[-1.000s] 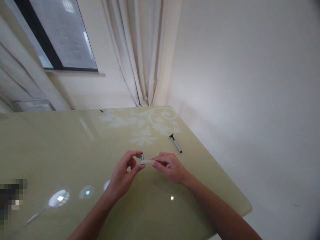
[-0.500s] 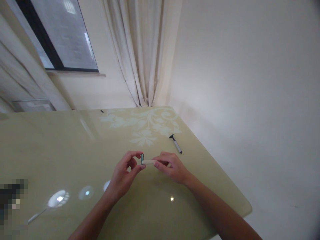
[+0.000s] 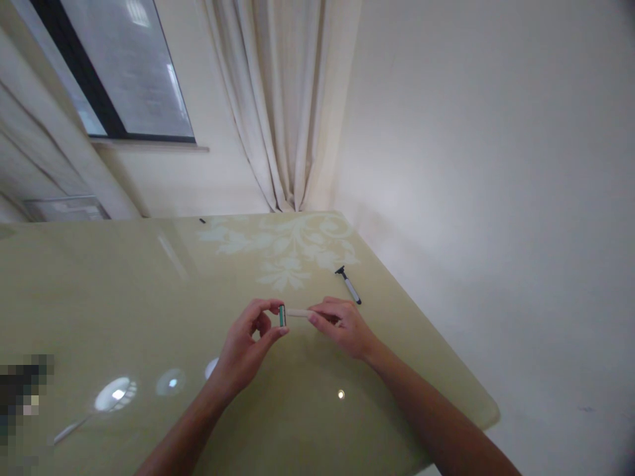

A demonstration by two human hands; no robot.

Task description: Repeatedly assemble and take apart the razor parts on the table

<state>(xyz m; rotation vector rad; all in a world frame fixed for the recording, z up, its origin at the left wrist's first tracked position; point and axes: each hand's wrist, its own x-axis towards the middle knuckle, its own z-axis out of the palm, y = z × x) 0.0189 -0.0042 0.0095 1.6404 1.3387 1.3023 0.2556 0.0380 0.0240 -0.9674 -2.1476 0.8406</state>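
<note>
Between the thumb and fingertips of my left hand [image 3: 248, 340] is a razor cartridge [image 3: 282, 316], small and dark-edged with a teal strip, held upright on its narrow side. My right hand [image 3: 344, 327] pinches a slim cream-white stick [image 3: 298, 313], whose far part is covered by the fingers. The stick's free end points left at the upper half of the cartridge, close to it; whether they touch I cannot tell. Beyond my right hand, a razor [image 3: 350, 285] with a grey handle and black head lies on the table.
A glossy pale green table [image 3: 149, 284] with a white floral pattern fills the lower view. A tiny dark piece [image 3: 202, 221] lies near its back edge. A wall [image 3: 471, 198] runs along the right side, and a curtain [image 3: 278, 99] hangs behind.
The stick's tip has shifted up along the cartridge from its lower part, and my right hand has moved slightly up and right. My left hand stays in place.
</note>
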